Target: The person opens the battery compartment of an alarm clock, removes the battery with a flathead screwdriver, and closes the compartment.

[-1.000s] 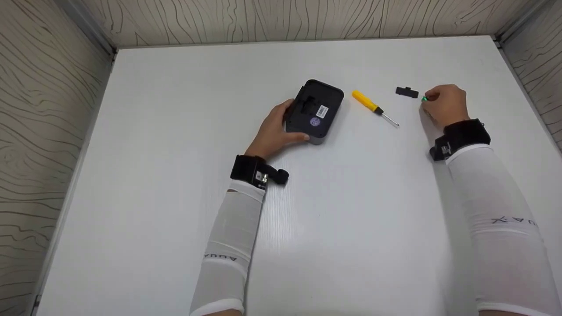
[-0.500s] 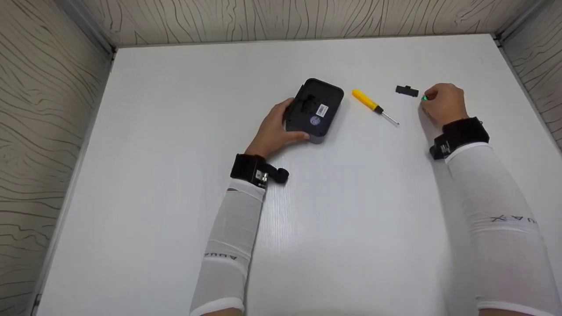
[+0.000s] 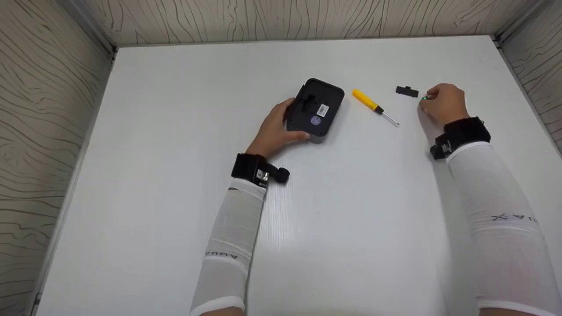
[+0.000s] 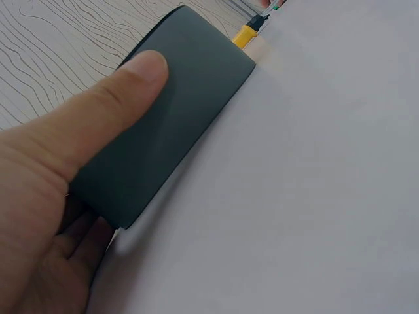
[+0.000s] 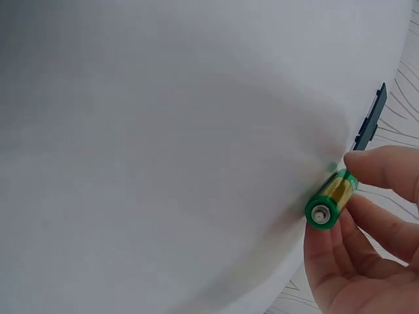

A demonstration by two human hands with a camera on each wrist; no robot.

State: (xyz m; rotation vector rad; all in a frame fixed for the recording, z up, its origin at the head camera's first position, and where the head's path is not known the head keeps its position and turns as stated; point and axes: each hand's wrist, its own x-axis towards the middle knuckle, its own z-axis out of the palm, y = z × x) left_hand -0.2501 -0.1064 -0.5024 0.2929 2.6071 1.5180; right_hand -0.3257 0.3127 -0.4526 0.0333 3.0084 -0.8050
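Observation:
My left hand [image 3: 273,131] grips the near left end of a black rounded box-shaped device [image 3: 330,94], thumb along its side. The device's upper face shows a recessed compartment, a white barcode label and a round purple sticker. In the left wrist view the thumb lies on the smooth dark side [image 4: 177,85]. At the right, my right hand [image 3: 448,104] pinches a green and gold battery [image 5: 332,198] between thumb and fingers, close to the table. One metal end of the battery faces the right wrist camera. Just left of that hand lies a small black battery cover [image 3: 407,91].
A yellow-handled screwdriver [image 3: 365,101] lies between the device and the cover, its metal tip toward the near right. The white table [image 3: 175,131] is bounded by wood-patterned panels [image 3: 281,19] at the back and both sides.
Both hands stay nearly in place. The battery in the right hand has tilted or turned slightly, with less green showing. Device, screwdriver and cover have not moved.

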